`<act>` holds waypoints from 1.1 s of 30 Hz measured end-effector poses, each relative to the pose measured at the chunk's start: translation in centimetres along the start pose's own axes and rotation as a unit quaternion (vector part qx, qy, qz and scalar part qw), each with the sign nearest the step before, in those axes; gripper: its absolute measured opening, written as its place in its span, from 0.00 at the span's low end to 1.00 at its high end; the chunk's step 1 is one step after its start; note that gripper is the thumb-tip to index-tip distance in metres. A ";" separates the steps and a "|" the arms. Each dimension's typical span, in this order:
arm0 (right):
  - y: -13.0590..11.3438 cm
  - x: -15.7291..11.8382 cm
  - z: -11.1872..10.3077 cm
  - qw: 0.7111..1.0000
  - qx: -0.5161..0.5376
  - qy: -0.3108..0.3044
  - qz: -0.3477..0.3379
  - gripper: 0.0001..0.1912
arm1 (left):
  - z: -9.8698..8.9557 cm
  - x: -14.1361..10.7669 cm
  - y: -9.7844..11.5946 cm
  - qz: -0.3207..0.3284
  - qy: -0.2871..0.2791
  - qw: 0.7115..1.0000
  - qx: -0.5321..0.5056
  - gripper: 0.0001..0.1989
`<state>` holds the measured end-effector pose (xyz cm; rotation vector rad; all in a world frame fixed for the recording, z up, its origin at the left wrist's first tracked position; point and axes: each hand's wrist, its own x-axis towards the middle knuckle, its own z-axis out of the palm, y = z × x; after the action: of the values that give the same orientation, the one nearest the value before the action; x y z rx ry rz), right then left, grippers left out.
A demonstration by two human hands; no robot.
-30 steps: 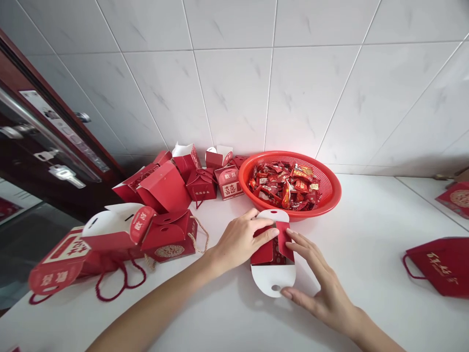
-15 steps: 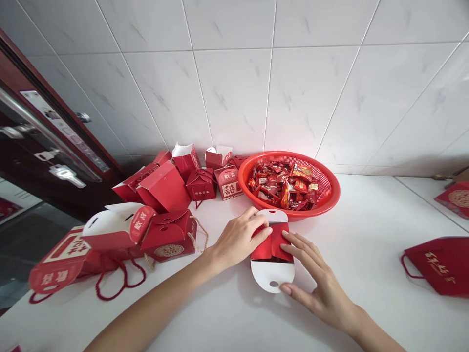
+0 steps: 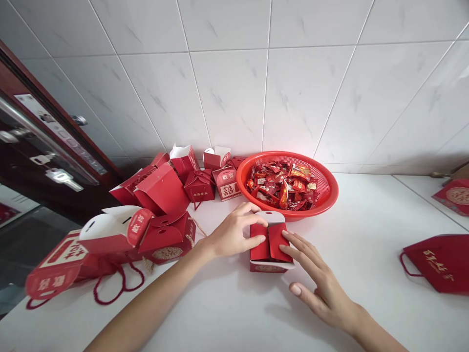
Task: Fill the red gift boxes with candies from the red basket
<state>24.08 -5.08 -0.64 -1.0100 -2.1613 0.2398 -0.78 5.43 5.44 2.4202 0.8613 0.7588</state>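
A small red gift box (image 3: 269, 250) stands on the white table between my hands, its two red inner side flaps folded inward with a narrow gap between them. At its far side a rounded white flap (image 3: 271, 216) with a slot leans outward; a thin white edge shows at the front. My left hand (image 3: 238, 231) rests on the left inner flap, thumb and fingers apart. Fingertips of my right hand (image 3: 318, 276) touch the right inner flap, while its thumb is spread away from the box. Behind the box sits an orange-red plastic basket (image 3: 331, 193) holding wrapped candies (image 3: 284, 188).
Several red gift boxes (image 3: 166, 188) crowd the left side, some with rope handles, one an open-topped box (image 3: 108, 230). A red bag-like box (image 3: 439, 264) lies at the right, with another patterned box (image 3: 454, 196) behind it. A tiled wall borders the back; a dark door (image 3: 47, 142) stands left.
The box's front white flap, spread toward me before, now shows only as a thin edge, and the patterned front is visible. My right thumb has left that flap; my left fingers have lifted slightly.
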 end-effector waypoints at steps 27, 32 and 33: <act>-0.5 0.6 0.1 0.990 0.039 0.098 0.093 0.12 | 0.4 -0.5 1.9 -0.055 -0.088 0.989 -0.107 0.16; -0.5 0.5 0.0 0.986 0.013 0.124 0.115 0.18 | 2.6 -1.1 3.1 -0.096 -0.018 0.991 -0.086 0.10; -0.6 0.4 0.0 0.986 -0.002 0.135 0.100 0.16 | 3.2 -1.3 3.3 -0.103 -0.006 0.991 -0.086 0.10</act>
<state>23.53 -5.20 -0.11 -1.1895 -1.8190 0.1807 1.77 1.56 4.55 2.1439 0.9818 0.7081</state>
